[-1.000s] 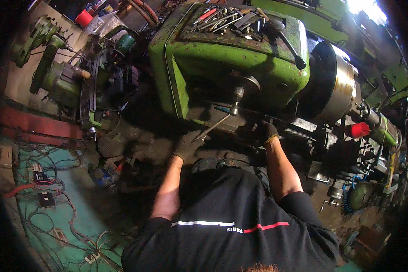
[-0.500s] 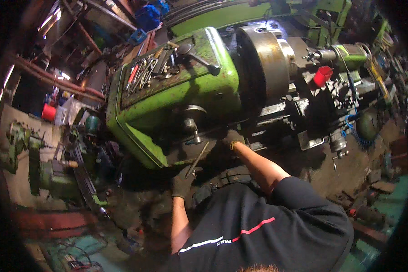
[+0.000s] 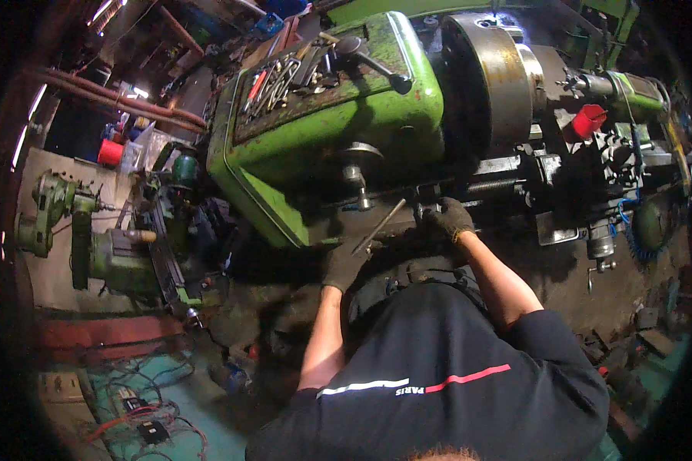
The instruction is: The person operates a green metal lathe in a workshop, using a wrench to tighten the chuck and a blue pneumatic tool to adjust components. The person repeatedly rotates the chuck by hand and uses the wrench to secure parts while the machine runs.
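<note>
My left hand [image 3: 344,266], in a dark glove, is closed round a thin metal rod [image 3: 382,223]. The rod slants up and to the right, its far end free in front of the machine. My right hand [image 3: 454,220], gloved too, is at the lathe front below the large chuck [image 3: 500,81]. Its fingers look curled on something dark among the small fittings there; what they hold is hidden. Ahead of me stands the green lathe headstock [image 3: 323,123], with a round-based control lever [image 3: 359,175] on its front face, up and left of my right hand.
Hand tools, including several wrenches [image 3: 283,81], lie on the headstock top beside a long-handled lever [image 3: 373,61]. A red cup [image 3: 588,121] stands near the carriage at right. A smaller green machine [image 3: 123,257] is at left. Cables [image 3: 158,419] lie on the green floor lower left.
The head view has shifted, so the lathe sits higher and further right. My right hand has moved right and slightly nearer along the lathe front. My left hand still holds the rod.
</note>
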The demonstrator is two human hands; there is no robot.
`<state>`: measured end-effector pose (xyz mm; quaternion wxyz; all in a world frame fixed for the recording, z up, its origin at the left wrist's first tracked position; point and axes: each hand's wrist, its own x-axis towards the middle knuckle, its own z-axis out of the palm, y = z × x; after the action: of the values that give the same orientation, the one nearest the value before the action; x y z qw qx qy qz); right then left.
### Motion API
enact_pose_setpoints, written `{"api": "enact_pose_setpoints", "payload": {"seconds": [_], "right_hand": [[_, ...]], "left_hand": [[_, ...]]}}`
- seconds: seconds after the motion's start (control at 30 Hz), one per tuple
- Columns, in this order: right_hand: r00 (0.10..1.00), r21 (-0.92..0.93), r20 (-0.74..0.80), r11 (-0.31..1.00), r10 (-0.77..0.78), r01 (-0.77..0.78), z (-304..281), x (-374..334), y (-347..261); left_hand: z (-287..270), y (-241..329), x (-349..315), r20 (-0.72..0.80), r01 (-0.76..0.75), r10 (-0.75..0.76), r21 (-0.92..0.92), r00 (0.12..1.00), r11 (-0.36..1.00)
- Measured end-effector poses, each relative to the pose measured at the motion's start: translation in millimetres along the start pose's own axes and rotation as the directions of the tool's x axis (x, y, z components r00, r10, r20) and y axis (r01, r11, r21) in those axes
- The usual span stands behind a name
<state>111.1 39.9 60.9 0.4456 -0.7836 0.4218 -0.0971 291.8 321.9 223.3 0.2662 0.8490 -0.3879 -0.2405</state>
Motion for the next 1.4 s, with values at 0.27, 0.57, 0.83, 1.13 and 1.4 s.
{"api": "enact_pose_setpoints", "payload": {"seconds": [0.27,0.57,0.83,1.13,1.4], "right_hand": [[0.980,-0.148,0.052,0.972,0.193,-0.183,-2.9,0.1,-43.6],[0.922,-0.399,0.142,0.873,0.361,-0.280,54.8,54.0,-67.0],[0.967,-0.390,0.070,0.899,0.246,-0.200,99.6,104.2,-1.4],[0.985,-0.209,0.061,0.963,-0.161,0.171,15.0,17.0,66.6],[0.786,0.947,0.307,-0.091,0.537,-0.308,-91.6,-123.7,68.2]], "left_hand": [[13.2,-19.3,-4.4,0.009,0.173,-0.176,-0.224,0.984,0.959],[0.1,-22.3,-38.5,0.057,0.348,-0.344,-0.233,0.937,0.908],[-14.3,-42.9,-63.8,0.079,0.417,-0.415,-0.322,0.906,0.850],[12.1,-88.0,-38.7,-0.111,0.287,-0.266,0.284,0.958,0.915],[22.8,-61.1,28.8,-0.121,0.122,-0.067,0.536,0.990,0.835]]}}
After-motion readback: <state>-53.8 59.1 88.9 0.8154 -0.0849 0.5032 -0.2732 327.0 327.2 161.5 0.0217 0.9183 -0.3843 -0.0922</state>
